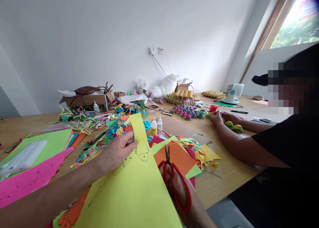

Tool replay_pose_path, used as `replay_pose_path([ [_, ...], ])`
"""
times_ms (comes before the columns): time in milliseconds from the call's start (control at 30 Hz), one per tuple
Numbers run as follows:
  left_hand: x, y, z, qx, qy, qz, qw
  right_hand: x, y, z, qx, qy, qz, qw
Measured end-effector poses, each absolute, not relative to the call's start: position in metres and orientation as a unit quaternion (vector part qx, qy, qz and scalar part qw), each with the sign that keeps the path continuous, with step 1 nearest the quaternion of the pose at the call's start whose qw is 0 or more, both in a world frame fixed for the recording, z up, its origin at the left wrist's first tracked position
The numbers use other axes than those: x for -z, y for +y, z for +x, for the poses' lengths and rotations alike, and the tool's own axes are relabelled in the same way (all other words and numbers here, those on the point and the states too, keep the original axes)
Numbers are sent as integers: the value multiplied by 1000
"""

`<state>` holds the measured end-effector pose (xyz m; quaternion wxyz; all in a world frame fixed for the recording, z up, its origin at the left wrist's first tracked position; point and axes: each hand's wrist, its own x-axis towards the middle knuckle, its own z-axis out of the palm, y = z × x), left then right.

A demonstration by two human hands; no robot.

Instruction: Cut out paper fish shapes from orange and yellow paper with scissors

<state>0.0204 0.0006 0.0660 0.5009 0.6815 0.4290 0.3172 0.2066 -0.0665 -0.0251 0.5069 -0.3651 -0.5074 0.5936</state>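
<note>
My left hand (122, 150) pinches a sheet of yellow paper (132, 194) near its narrow upper end, thumb in front. Fish outlines are drawn on the sheet in dark line, one just beside my thumb. Part of the sheet's upper edge is cut away, leaving a strip that sticks up. My right hand (178, 184) grips red-handled scissors (167, 155) to the right of the sheet, fingers in the loops. The blades point up and stand slightly apart, clear of the paper. Behind them lie orange paper (178, 156) and yellow paper scraps (208, 155).
Two glue bottles (157, 125) stand beyond the sheet. Colourful paper cutouts and scraps (97, 148) cover the table's left middle. Pink paper (32, 181) lies at left, egg cartons (180, 96) at the back. At right, a co-worker's hands (216, 117) handle a red piece.
</note>
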Motion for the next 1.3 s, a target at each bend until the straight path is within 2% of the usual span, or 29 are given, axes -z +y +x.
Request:
replay_pose_path([
  [233, -47, 11, 18, -305, 415, 659, 548, 26, -62, 196, -680, -445, -326, 483],
  [433, -49, 21, -5, -275, 499, 628, 531, 29, -55, 202, -634, -453, -404, 478],
  [600, -53, 27, -17, -164, 464, 662, 565, 27, -50, 202, -599, -470, -430, 485],
  [800, -50, 29, -17, -115, 444, 672, 581, 29, -45, 203, -568, -501, -442, 480],
  [1100, -67, 30, -27, -229, 438, 611, 619, 18, -49, 214, -669, -473, -329, 470],
  [1300, -73, 20, -37, -369, 436, 536, 622, 37, -52, 222, -636, -446, -349, 524],
])
